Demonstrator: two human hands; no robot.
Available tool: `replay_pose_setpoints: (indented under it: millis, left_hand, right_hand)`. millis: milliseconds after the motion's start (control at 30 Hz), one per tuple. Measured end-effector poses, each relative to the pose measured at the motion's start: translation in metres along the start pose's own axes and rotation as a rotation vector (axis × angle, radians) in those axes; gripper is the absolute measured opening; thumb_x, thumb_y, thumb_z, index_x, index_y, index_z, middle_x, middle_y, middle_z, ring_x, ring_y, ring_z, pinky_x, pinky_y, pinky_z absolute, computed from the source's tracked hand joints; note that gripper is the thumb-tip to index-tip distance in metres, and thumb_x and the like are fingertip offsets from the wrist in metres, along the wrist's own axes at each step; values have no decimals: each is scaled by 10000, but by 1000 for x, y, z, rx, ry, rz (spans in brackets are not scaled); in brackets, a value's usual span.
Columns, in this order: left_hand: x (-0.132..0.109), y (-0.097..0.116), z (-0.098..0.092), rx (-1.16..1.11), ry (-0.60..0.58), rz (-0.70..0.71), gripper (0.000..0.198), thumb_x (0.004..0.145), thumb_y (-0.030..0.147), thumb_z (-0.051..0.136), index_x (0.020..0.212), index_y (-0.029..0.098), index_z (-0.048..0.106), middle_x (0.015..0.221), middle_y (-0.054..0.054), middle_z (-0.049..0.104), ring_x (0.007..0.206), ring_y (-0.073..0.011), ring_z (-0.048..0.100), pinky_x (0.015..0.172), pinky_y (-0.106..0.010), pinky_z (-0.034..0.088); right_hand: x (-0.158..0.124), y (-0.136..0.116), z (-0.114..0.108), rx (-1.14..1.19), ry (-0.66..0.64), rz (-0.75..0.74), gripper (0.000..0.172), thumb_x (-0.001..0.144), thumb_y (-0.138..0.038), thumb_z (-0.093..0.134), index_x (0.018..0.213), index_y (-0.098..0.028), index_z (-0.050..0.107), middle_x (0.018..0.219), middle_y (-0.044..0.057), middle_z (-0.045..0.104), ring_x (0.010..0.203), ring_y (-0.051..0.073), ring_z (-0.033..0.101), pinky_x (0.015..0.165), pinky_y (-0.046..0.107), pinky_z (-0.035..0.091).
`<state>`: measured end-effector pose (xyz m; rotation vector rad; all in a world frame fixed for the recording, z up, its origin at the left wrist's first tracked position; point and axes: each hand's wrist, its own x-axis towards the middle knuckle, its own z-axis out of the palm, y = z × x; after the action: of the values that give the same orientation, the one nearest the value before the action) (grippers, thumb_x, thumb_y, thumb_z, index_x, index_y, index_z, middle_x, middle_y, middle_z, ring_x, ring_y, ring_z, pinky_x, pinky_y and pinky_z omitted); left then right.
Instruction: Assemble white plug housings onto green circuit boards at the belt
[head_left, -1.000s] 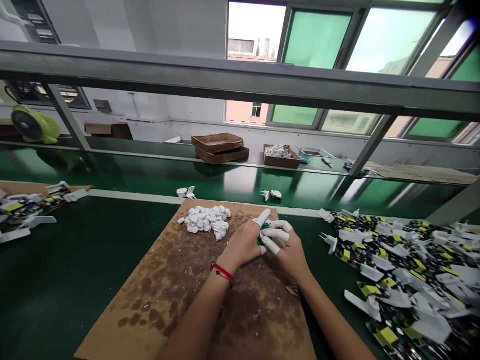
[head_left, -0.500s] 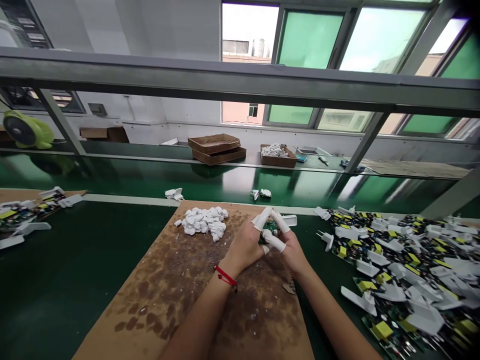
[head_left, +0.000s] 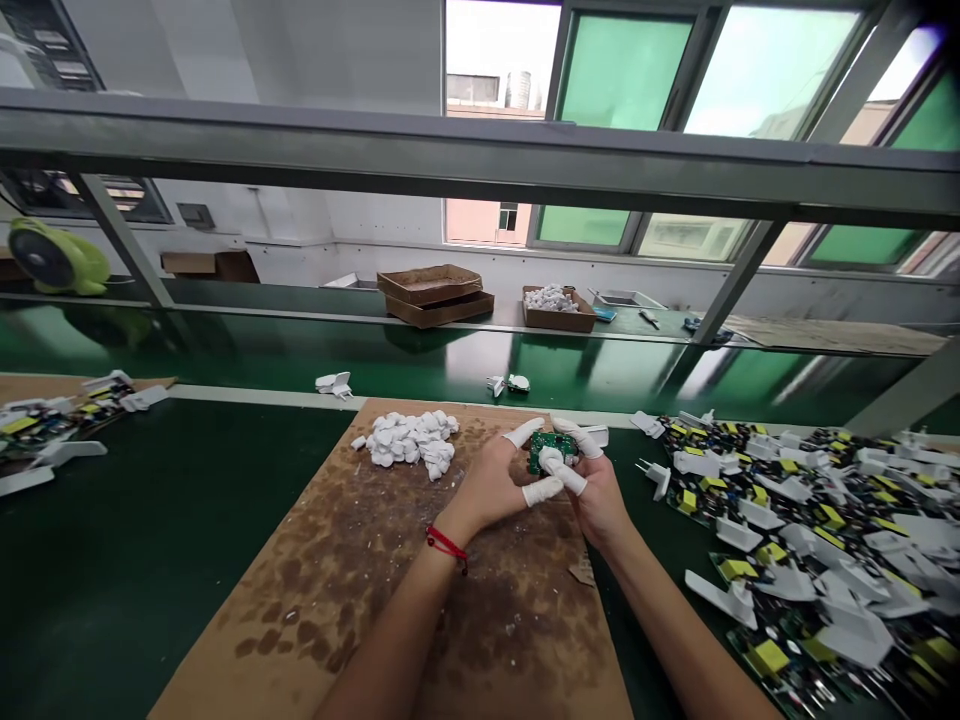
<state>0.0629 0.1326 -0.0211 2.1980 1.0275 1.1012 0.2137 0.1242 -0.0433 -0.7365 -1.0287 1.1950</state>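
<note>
Above the far right part of a stained cardboard sheet (head_left: pixel 360 600), both hands meet at a small green circuit board (head_left: pixel 551 441). My right hand (head_left: pixel 602 495) grips its right side, the thumb pressed over its face beside something white. My left hand (head_left: pixel 495 480) is curved round the left side, its forefinger at the upper left corner and its thumb below the lower edge. White covers wrap several fingertips. A white plastic piece (head_left: pixel 598 435) sticks out behind the right fingers. Left of the hands lies a heap of small white lumps (head_left: pixel 409 440).
Circuit boards with white plastic parts (head_left: pixel 780 520) are heaped at right; a smaller heap (head_left: pixel 67 410) lies far left. White plug pieces (head_left: pixel 334 385) rest on the green belt (head_left: pixel 420 365). Behind stand cardboard trays (head_left: pixel 435 295), a box of white pieces (head_left: pixel 559 312) and a fan (head_left: pixel 56 258).
My fingers have spread apart, so more of the board's green face shows. My right hand has shifted slightly right. The plug pieces on the belt have moved left.
</note>
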Motion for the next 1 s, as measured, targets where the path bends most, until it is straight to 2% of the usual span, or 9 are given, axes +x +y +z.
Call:
replay_pose_setpoints:
  millis: [133,267,400,567,700,833,933,1000]
  left_hand:
    - [1,2,-2,-150,-42,-119,655,773,436,622,1338,148,461,981,-90,645,805,-207,561,765,-320,468]
    - [4,4,-1,-202,-100,-38,505,809,384,601,1259,164,537,894,-43,665,733,-170,532,685,-261,430]
    - [6,7,2,-287,-57,-24,372,830,385,581,1117,149,606,910,-47,675,735,-168,547,670,-248,419]
    - [6,2,7,-356,-12,-39,331,866,426,516,961,124,613,876,-69,667,742,-183,573,671,-258,424]
    - [6,-3,8,-301,0,-46,312,892,428,464,893,138,583,806,-51,636,718,-178,556,640,-256,404]
    - [5,-2,7,-238,7,-51,318,886,440,462,805,143,542,746,-50,598,693,-183,531,636,-273,382]
    - [6,0,7,-204,7,-46,337,873,461,469,773,144,526,734,-58,587,681,-189,517,637,-286,366]
    - [6,1,8,-192,2,-43,345,874,468,460,767,147,523,732,-58,588,675,-189,513,628,-284,355]
  right_hand:
    - [0,1,-2,-34,-26,-31,627,559,-227,819,1151,-255,617,1025,57,689,956,245,632,853,383,506]
    - [0,1,-2,-75,-62,-57,548,578,-269,819,1097,-244,646,1103,67,664,975,250,628,907,412,488]
    - [0,1,-3,-128,-73,-71,571,632,-324,795,1165,-236,614,1148,83,650,1010,260,621,950,437,465]
    - [0,-6,0,-195,-157,-67,657,730,-391,716,1328,-243,489,1233,87,606,1092,248,582,1017,435,412]
    - [-1,-12,4,-211,-176,-46,698,712,-410,724,1343,-254,472,1210,76,617,1077,240,586,1012,424,420]
    - [-2,-13,6,-193,-137,-49,702,675,-408,750,1314,-253,507,1113,69,656,960,226,632,938,403,488]
    - [-2,-11,6,-181,-94,-34,685,659,-407,759,1286,-251,532,1029,66,673,820,213,651,739,363,575]
    - [-2,-10,6,-180,-76,-34,672,647,-414,764,1262,-249,549,1000,66,672,758,206,646,595,317,581]
